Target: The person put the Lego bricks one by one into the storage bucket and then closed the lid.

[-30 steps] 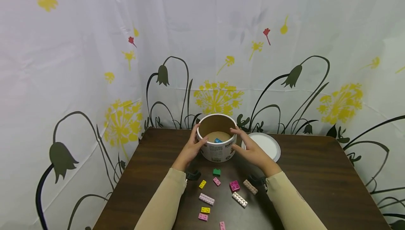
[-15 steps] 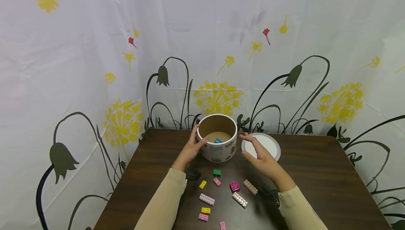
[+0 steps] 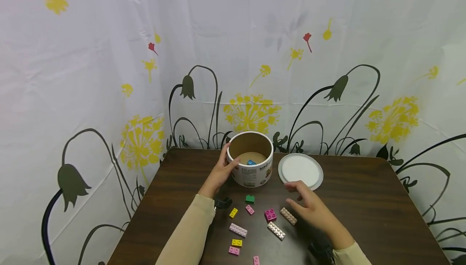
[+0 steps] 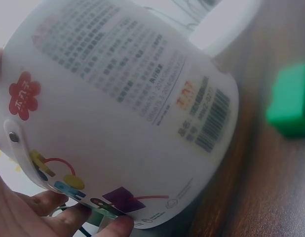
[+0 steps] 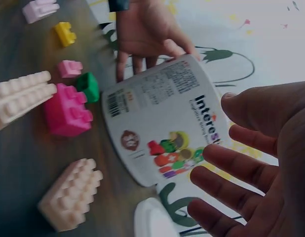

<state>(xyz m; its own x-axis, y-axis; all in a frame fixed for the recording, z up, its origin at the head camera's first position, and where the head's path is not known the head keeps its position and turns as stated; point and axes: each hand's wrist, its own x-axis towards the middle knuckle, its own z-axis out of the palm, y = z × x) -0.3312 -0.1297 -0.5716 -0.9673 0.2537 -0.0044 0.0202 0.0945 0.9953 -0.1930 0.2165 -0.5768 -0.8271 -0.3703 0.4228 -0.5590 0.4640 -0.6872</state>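
Note:
A white cylindrical tub (image 3: pixel 252 176) with printed labels stands upright at the back of the table, and a blue toy brick (image 3: pixel 251 162) lies inside it. My left hand (image 3: pixel 217 174) grips the tub's left side, thumb near the rim and fingers against the wall, as the left wrist view also shows. Apart from the tub, my right hand (image 3: pixel 312 207) hovers over the table with relaxed, spread fingers and nothing in them. Closest below it lie a beige brick (image 3: pixel 288 216) and a magenta brick (image 3: pixel 270 215). A green brick (image 3: pixel 249 199) sits in front of the tub.
Right of the tub lies a round white lid (image 3: pixel 302 170). Several more bricks are scattered toward the near edge, among them a whitish brick (image 3: pixel 276 230), a lilac brick (image 3: pixel 238 229) and a yellow brick (image 3: pixel 236 242). A patterned curtain (image 3: pixel 247 54) hangs behind the table.
My right hand has let go of the tub's right side and moved right and toward me, past the lid. The left hand and the tub stay in place.

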